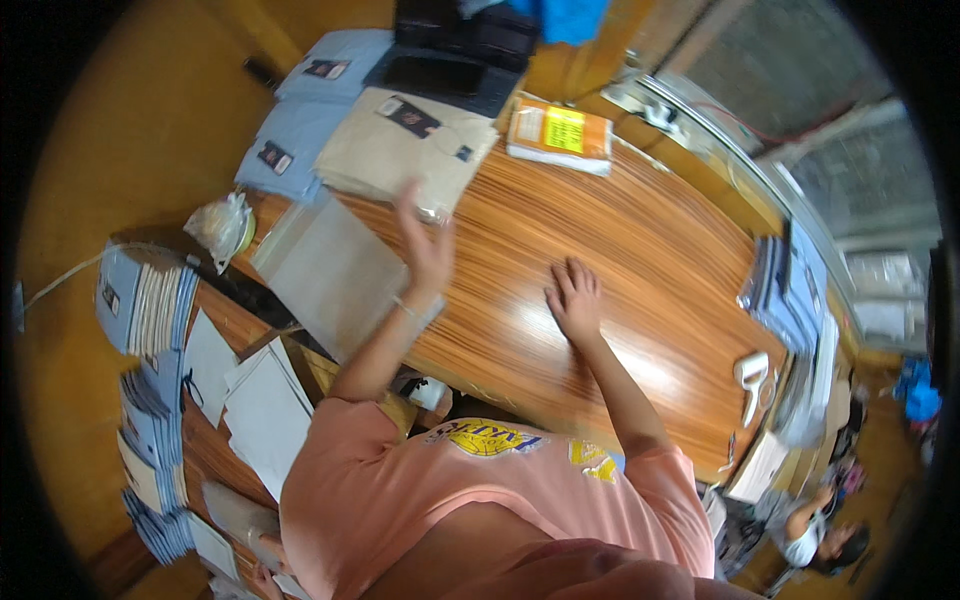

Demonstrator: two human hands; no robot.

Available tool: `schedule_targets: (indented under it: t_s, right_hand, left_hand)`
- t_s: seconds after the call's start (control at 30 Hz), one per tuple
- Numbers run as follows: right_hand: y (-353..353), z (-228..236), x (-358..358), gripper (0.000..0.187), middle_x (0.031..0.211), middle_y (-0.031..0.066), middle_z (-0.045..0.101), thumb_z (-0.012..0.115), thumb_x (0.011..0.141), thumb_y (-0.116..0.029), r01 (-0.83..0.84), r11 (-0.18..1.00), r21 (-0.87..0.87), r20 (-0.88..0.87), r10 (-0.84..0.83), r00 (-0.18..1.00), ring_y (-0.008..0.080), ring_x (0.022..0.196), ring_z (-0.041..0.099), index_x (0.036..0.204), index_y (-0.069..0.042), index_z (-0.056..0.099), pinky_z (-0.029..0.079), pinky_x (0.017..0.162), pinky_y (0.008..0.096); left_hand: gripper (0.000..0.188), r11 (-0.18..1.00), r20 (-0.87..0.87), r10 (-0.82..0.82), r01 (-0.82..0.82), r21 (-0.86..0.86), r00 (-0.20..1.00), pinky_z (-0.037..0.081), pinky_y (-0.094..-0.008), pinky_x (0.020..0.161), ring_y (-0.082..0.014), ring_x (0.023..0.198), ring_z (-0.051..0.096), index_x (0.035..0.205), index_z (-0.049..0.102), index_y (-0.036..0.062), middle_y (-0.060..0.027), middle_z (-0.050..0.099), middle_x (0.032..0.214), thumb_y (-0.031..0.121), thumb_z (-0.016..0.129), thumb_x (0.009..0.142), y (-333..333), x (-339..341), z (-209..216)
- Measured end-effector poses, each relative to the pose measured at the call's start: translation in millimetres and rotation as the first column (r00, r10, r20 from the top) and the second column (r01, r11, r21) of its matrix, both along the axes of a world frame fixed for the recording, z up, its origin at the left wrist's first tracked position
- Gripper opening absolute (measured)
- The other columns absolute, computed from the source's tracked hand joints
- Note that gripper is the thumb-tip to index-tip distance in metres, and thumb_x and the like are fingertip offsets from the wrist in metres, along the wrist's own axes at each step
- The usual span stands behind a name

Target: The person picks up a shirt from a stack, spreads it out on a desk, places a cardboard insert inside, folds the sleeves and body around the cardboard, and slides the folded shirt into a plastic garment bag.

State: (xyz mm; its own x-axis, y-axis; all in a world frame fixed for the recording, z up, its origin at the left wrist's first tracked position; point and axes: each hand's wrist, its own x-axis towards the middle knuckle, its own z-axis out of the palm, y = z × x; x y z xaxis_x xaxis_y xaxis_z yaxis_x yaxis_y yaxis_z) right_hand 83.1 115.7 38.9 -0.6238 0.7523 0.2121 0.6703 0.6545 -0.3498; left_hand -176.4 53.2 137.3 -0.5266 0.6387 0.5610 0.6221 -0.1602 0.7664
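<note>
My left hand (428,250) is stretched out, slightly blurred, at the near edge of a stack of beige folded garments (365,150) with a dark hang tag on top. Its fingers look apart and appear to hold nothing; whether they touch the stack I cannot tell. Under that forearm lies a pile of clear plastic bags (325,270). My right hand (577,302) rests on the wooden table (520,210), fingers extended and nothing in them. Light blue folded garments (290,140) with dark tags lie left of the beige stack, and dark folded ones (435,75) behind it.
An orange and white packet (560,133) lies at the table's far edge. At the right are bagged blue garments (785,285), a white lint roller (750,375) and scissors (767,388). Stacked garments (150,310) and white sheets (265,405) fill the left. Another person (815,540) is lower right.
</note>
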Motion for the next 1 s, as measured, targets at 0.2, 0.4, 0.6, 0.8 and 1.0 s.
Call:
schedule_targets:
  t_s: [0.2,0.4,0.6,0.8,1.0]
  right_hand:
    - [-7.7,-23.9,24.9,0.034,0.115,0.0182,0.054,0.059,0.079,-0.022,0.062,0.994,0.086,-0.376,-0.026,0.926,0.0344,0.105,0.050,0.109,-0.007,0.057,0.041,0.088,0.0447]
    - [-122.1,-27.2,181.3,0.026,0.102,0.0212,0.059,0.057,0.078,-0.015,-0.237,0.848,-0.474,-0.518,-0.051,0.854,0.0340,0.095,0.056,0.100,-0.001,0.056,0.044,0.084,0.0404]
    - [-229.1,27.1,352.8,0.027,0.102,0.0153,0.062,0.058,0.083,-0.020,0.142,0.811,-0.567,-0.371,-0.406,0.835,0.0314,0.095,0.058,0.104,-0.003,0.061,0.046,0.084,0.0373]
    - [-290.2,35.8,445.7,0.023,0.097,0.0156,0.062,0.058,0.082,-0.016,0.621,0.609,-0.493,-0.250,-0.783,0.570,0.0324,0.092,0.058,0.101,-0.003,0.061,0.046,0.080,0.0378]
    - [-350.1,-10.9,447.6,0.030,0.098,0.0171,0.062,0.059,0.081,-0.018,0.767,0.325,-0.554,-0.152,-0.945,0.290,0.0323,0.093,0.058,0.107,-0.003,0.059,0.045,0.082,0.0379]
  left_hand:
    - [0.054,0.789,0.261,-0.588,0.614,-0.023,0.765,0.030,-0.0402,0.102,-0.0285,0.120,0.042,0.133,0.027,-0.0010,-0.0189,0.044,0.125,0.000,0.051,0.084,-41.8,227.3,-37.9]
    - [0.051,0.504,0.513,-0.759,0.861,0.071,0.402,0.038,-0.0338,0.095,-0.0209,0.104,0.051,0.134,0.025,0.0021,-0.0148,0.051,0.111,-0.001,0.046,0.088,-74.7,340.5,-46.1]
    - [0.033,0.444,0.554,-0.720,0.891,-0.095,0.418,0.040,-0.0290,0.092,-0.0169,0.102,0.051,0.124,0.039,-0.0008,-0.0113,0.054,0.105,0.004,0.045,0.092,-50.8,397.3,-59.6]
    - [0.025,0.386,-0.135,-0.922,0.826,-0.410,0.364,0.037,-0.0387,0.090,-0.0299,0.102,0.049,0.107,0.056,0.0045,-0.0125,0.054,0.108,0.007,0.052,0.083,-31.6,472.2,-100.4]
    - [0.026,0.385,-0.343,-0.910,0.779,-0.495,0.232,0.030,-0.0430,0.095,-0.0296,0.109,0.043,0.106,0.056,0.0086,-0.0118,0.051,0.114,0.011,0.051,0.081,-43.0,493.1,-107.5]
